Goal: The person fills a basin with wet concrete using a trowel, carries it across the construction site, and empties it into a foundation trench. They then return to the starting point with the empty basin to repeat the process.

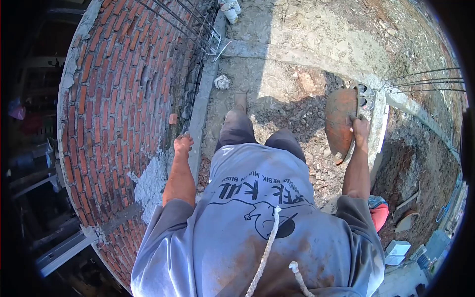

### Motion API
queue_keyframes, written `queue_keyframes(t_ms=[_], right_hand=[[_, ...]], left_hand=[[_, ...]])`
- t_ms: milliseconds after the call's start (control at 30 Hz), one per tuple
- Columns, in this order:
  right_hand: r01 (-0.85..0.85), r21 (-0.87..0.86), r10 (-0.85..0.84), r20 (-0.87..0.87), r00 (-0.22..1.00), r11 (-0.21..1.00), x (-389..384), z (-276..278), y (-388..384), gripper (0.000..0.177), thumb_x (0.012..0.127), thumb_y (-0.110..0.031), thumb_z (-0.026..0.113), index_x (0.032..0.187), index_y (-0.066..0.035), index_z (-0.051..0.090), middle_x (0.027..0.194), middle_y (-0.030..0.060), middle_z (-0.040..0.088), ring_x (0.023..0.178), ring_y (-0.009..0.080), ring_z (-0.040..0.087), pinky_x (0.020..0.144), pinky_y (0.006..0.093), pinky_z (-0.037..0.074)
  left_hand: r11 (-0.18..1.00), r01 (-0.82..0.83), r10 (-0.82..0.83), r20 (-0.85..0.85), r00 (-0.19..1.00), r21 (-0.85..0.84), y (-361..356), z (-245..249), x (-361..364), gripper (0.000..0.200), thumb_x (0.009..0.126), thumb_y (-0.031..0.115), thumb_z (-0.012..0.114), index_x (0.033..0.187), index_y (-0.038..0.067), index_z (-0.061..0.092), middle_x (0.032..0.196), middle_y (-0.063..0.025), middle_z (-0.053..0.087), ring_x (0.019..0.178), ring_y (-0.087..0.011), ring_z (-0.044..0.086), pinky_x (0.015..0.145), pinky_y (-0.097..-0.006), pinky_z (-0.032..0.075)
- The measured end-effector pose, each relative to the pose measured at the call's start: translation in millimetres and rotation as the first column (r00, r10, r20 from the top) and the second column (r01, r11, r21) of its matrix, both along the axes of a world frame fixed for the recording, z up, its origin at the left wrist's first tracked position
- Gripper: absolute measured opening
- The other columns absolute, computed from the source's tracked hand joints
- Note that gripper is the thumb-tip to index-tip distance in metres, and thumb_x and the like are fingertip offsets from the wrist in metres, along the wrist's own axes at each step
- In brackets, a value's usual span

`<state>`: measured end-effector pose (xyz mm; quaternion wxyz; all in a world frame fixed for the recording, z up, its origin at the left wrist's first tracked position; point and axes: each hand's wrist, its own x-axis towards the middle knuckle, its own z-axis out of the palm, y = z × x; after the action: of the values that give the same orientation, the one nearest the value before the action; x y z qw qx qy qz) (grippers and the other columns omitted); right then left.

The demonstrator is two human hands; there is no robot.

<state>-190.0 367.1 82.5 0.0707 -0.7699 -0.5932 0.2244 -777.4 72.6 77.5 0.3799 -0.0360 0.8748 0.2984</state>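
Note:
My right hand (361, 127) grips the rim of a worn orange-brown basin (341, 121), which hangs tilted on its side at my right. The inside of the basin is turned away from view. Beyond its far end are grey rounded pieces with dark holes (365, 96); I cannot make out what they are. My left hand (183, 143) is held out beside the brick wall (111, 104), its fingers loosely curled and nothing visible in them. A small piece of brick (172, 119) lies just past that hand, near the wall's foot.
A concrete beam (198, 119) runs along the wall, and another beam (292, 55) crosses ahead over rough soil. Rebar rods stick out at the upper left (170, 17) and right (430, 83). A crumpled white bag (222, 82) lies near the wall-side beam. Rubble covers the ground underfoot.

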Motion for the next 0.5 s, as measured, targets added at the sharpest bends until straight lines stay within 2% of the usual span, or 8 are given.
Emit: queue_keyframes(t_ms=[33,133,167,267,367,400,467,500], right_hand=[[-0.087,0.031,0.085,0.047,0.995,0.996,6,-11,2,0.037,0.068,-0.021,0.060,0.092,0.007,0.061,0.088,0.0250,0.061,0.087,0.0361,0.058,0.078,0.0389,0.042],[0.158,-0.013,-0.158,-0.127,0.979,0.987,12,-8,-5,0.037,0.068,-0.021,0.059,0.094,0.007,0.060,0.091,0.0271,0.060,0.089,0.0383,0.056,0.079,0.0389,0.041],[0.183,-0.020,-0.184,-0.162,0.970,0.983,15,-11,-3,0.038,0.068,-0.020,0.058,0.095,0.006,0.060,0.096,0.0292,0.058,0.094,0.0399,0.055,0.081,0.0391,0.041],[-0.113,-0.012,0.113,-0.020,0.993,0.994,30,-31,3,0.038,0.069,-0.022,0.056,0.093,0.007,0.061,0.095,0.0314,0.057,0.095,0.0420,0.053,0.081,0.0405,0.040],[0.157,0.047,-0.151,-0.109,0.983,0.987,-2,-16,2,0.038,0.071,-0.025,0.056,0.089,0.007,0.061,0.091,0.0321,0.056,0.094,0.0440,0.052,0.081,0.0423,0.040],[0.045,0.075,-0.045,0.000,0.999,0.996,18,-58,3,0.040,0.071,-0.029,0.055,0.085,0.008,0.061,0.089,0.0320,0.056,0.093,0.0446,0.051,0.082,0.0430,0.040],[-0.092,-0.032,0.092,0.014,0.996,0.995,18,-63,-8,0.041,0.070,-0.030,0.056,0.086,0.008,0.060,0.090,0.0296,0.058,0.093,0.0436,0.052,0.083,0.0421,0.039],[-0.070,0.049,0.068,0.055,0.996,0.996,14,-60,-13,0.037,0.067,-0.027,0.057,0.083,0.007,0.061,0.087,0.0291,0.059,0.090,0.0416,0.055,0.081,0.0420,0.042]], left_hand=[[0.999,0.014,-0.014,0.007,1.000,0.035,7,12,9,0.034,0.084,0.028,0.055,0.108,0.005,0.053,0.092,-0.0071,0.062,0.075,-0.0144,0.059,0.058,-0.0304,0.042],[0.991,0.123,-0.123,0.003,0.992,0.044,21,25,18,0.033,0.084,0.030,0.054,0.107,0.005,0.054,0.093,-0.0065,0.062,0.078,-0.0148,0.060,0.060,-0.0306,0.042],[0.988,0.147,-0.147,-0.004,0.989,0.035,25,21,16,0.033,0.084,0.030,0.053,0.106,0.005,0.054,0.094,-0.0064,0.062,0.078,-0.0149,0.060,0.061,-0.0309,0.042],[0.982,0.190,-0.190,0.010,0.982,0.004,27,-1,-1,0.032,0.084,0.028,0.053,0.106,0.005,0.055,0.093,-0.0064,0.062,0.079,-0.0152,0.060,0.062,-0.0312,0.043],[0.973,0.229,-0.229,-0.012,0.973,0.031,58,-4,-1,0.034,0.083,0.028,0.054,0.108,0.005,0.054,0.093,-0.0067,0.063,0.079,-0.0153,0.060,0.062,-0.0307,0.043],[0.970,0.233,-0.232,-0.029,0.972,0.069,64,1,2,0.034,0.083,0.028,0.054,0.108,0.004,0.054,0.093,-0.0068,0.063,0.079,-0.0154,0.060,0.062,-0.0307,0.043],[0.969,0.227,-0.226,-0.029,0.974,0.101,52,15,12,0.035,0.083,0.027,0.054,0.109,0.004,0.053,0.093,-0.0072,0.063,0.079,-0.0156,0.061,0.063,-0.0310,0.043],[0.965,0.231,-0.231,-0.022,0.973,0.125,58,20,18,0.036,0.083,0.027,0.054,0.110,0.004,0.053,0.093,-0.0074,0.063,0.079,-0.0159,0.061,0.063,-0.0313,0.043]])
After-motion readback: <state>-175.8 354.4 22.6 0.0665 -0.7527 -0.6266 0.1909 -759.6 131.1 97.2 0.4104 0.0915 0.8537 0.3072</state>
